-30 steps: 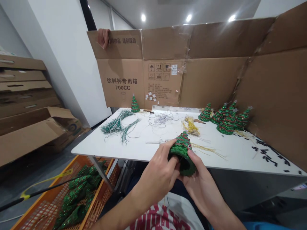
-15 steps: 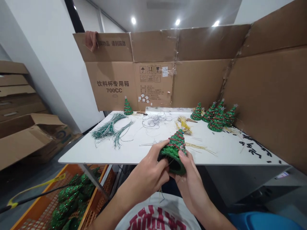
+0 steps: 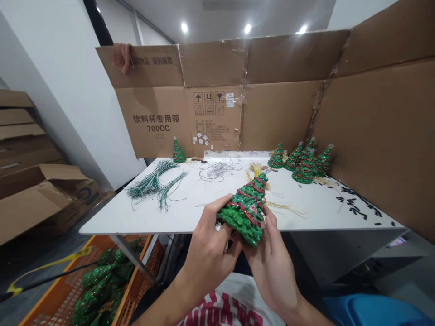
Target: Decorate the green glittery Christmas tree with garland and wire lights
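Just a green tree ornament [image 3: 245, 213] between left hand [image 3: 207, 258] and right hand [image 3: 272, 262]

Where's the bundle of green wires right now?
In the head view, the bundle of green wires lies on the left part of the white table, left of the tangle of silver wire and near the small green tree at the back.
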Available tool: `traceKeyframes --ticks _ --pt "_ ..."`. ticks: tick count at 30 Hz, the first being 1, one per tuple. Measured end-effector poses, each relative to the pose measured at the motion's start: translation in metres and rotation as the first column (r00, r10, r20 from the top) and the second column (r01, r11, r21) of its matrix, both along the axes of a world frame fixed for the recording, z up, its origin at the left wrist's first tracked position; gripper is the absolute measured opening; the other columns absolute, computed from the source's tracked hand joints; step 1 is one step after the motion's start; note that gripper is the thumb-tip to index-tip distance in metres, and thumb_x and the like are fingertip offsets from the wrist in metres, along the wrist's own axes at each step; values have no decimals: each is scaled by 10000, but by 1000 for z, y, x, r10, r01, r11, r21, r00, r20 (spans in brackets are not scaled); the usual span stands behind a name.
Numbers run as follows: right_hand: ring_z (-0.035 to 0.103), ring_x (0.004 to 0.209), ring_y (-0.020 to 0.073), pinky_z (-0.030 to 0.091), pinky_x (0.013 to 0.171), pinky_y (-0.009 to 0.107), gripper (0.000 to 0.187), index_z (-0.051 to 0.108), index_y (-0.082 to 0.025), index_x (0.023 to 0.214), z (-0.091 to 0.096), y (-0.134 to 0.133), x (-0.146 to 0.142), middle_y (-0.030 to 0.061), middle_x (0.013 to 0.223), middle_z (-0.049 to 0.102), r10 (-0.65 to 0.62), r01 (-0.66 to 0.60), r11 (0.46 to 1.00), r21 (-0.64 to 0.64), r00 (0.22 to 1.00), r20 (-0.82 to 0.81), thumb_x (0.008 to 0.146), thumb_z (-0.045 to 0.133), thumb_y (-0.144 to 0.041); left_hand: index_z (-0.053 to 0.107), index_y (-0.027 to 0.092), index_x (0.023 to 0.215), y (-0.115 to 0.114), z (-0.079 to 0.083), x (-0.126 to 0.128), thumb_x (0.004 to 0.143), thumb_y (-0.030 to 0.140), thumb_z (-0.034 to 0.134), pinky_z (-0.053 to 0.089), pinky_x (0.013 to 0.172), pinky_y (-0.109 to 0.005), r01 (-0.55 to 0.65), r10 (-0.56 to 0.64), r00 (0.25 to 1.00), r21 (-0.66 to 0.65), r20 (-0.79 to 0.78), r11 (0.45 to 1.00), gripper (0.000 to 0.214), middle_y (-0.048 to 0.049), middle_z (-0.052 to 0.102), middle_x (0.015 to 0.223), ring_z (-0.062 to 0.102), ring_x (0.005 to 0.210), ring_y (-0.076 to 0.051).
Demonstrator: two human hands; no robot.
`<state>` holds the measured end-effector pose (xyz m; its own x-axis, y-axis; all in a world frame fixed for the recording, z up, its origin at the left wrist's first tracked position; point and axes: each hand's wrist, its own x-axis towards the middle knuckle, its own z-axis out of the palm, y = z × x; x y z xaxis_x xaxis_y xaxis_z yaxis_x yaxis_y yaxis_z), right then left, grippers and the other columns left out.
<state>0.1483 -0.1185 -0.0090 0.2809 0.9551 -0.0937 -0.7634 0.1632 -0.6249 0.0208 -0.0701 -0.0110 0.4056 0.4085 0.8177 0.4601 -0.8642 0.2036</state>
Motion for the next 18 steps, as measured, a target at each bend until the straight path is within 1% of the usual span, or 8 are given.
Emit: traceKeyframes --ticks 2,4,7,9,12,14,16,18 --pt "630 1423 276 568 1102 452 715 605 -440 1508 2 -1 0 -8 1462 746 1 -1 1000 -3 1000 -1 866 874 -604 673 171 1192 -1 -3 3 961 63 691 581 1181 -492 -14 13 999 18 42 1000 256 -198 530 1530 593 1434 -338" --pt "666 1373 272 579 1086 446 705 606 -443 1502 3 -2 1 -13 1445 756 13 -13 1000 -15 1000 -16 866 874 -587 683 189 1143 -2 -5 4 964 62 687 599 1156 -496 -29 25 997 46 75 999 220 -184 521 1533 605 1420 -339" --pt "695 1326 272 587 1077 454 677 602 -453 1500 4 -5 4 -15 1450 752 62 -63 998 -9 996 -61 881 850 -569 691 212 1093 -1 -6 3 966 53 675 617 1126 -500 -39 34 997 70 76 997 205 -164 512 1544 619 1402 -340" --pt "710 1301 279 587 1078 480 708 561 -465 1531 5 -5 5 -3 1450 751 90 -90 996 6 993 -76 885 846 -521 690 212 1073 0 -6 0 967 42 668 617 1123 -477 -33 28 997 78 71 996 201 -160 520 1543 633 1389 -329" --pt "728 1270 284 578 1086 516 754 496 -473 1560 6 -6 5 17 1435 756 115 -114 993 26 992 -52 894 849 -464 685 198 1112 3 -4 -4 983 45 643 620 1113 -441 -27 22 998 81 60 996 205 -174 545 1524 654 1369 -314" --pt "731 1269 278 562 1110 513 761 482 -462 1549 8 -8 4 19 1418 762 133 -133 991 32 991 -15 893 868 -455 682 188 1147 4 -3 -6 992 66 637 624 1102 -439 -38 34 998 81 47 996 203 -186 561 1506 661 1361 -321" --pt "726 1284 267 534 1148 482 833 465 -429 1544 8 -10 2 25 1405 767 146 -148 988 49 989 31 848 923 -419 680 175 1152 4 -2 -7 996 77 634 629 1092 -429 -59 56 998 89 38 994 190 -195 574 1493 672 1347 -324" --pt "730 1280 259 527 1153 441 984 414 -395 1560 8 -13 0 39 1394 773 149 -154 986 69 986 76 765 994 -356 676 165 1149 4 -3 -7 1005 82 616 634 1081 -409 -72 70 997 89 25 993 177 -200 583 1484 687 1327 -317"
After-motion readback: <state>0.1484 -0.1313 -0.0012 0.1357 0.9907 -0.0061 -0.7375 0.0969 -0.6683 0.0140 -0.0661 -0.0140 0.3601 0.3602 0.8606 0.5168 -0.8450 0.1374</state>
